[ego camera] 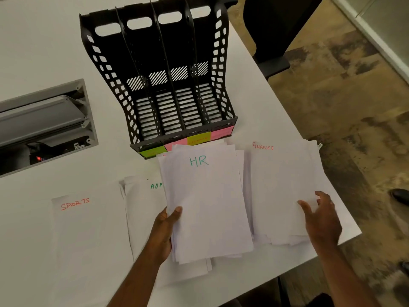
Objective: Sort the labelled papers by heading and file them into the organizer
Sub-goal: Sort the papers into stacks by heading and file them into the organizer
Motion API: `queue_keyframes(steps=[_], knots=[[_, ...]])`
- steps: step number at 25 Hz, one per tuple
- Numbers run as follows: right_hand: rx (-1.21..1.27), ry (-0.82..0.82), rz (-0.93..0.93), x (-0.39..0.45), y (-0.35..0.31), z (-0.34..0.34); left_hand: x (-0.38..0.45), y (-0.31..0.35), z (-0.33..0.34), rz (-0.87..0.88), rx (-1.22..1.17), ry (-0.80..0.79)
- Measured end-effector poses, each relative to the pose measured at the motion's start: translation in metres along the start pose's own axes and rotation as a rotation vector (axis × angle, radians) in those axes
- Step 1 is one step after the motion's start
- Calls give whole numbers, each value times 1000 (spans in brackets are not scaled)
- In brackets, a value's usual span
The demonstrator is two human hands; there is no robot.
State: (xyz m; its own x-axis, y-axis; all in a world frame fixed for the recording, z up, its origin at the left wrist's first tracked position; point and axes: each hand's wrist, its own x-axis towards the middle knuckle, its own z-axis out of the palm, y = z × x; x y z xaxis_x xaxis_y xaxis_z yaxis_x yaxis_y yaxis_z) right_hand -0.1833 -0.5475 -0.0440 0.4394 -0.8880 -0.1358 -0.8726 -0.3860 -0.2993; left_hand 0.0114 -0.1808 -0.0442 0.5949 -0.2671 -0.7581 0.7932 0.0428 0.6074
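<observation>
We judge the sorting to be largely done and the filing not yet begun. Four piles lie on the white tabletop [55, 63] in front of the black organizer [158, 69]: a SPORTS pile [88, 235] at the left, a pile whose green heading is half covered [143, 196], the HR stack [205, 202] and the FINANCE pile [281, 191] at the right. All four slots of the organizer look empty, with coloured sticky labels [199, 138] along its front lip that we cannot read. Our left hand [164, 231] has a grip on the HR stack's left edge, thumb on top and fingers beneath. Our right hand [321, 216] rests on the FINANCE pile, fingers spread and holding nothing. All four piles remain to be filed.
</observation>
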Motion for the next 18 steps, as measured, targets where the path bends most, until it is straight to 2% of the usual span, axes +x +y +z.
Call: queue_keyframes(steps=[2, 4, 5, 7, 9, 10, 13, 18], knots=[[-28, 97, -21, -4, -12, 2, -1, 0, 1, -1, -10, -5], [130, 110, -116, -20, -41, 5, -1, -2, 2, -7, -29, -23], [277, 37, -148, -31, -60, 7, -2, -3, 3, -10, -36, -25], [488, -213, -111, -58, -101, 16, -5, -4, 4, -14, -37, -22], [549, -411, -20, -82, -130, 28, -8, -4, 0, -12, -35, -19], [561, -433, 4, -93, -139, 33, -10, -4, -3, -14, -37, -13], [575, -362, -32, -121, -159, 34, -15, 0, -23, -24, -75, 12], [490, -338, -285, -167, -187, 34, -33, 1, -81, -44, -165, 112]])
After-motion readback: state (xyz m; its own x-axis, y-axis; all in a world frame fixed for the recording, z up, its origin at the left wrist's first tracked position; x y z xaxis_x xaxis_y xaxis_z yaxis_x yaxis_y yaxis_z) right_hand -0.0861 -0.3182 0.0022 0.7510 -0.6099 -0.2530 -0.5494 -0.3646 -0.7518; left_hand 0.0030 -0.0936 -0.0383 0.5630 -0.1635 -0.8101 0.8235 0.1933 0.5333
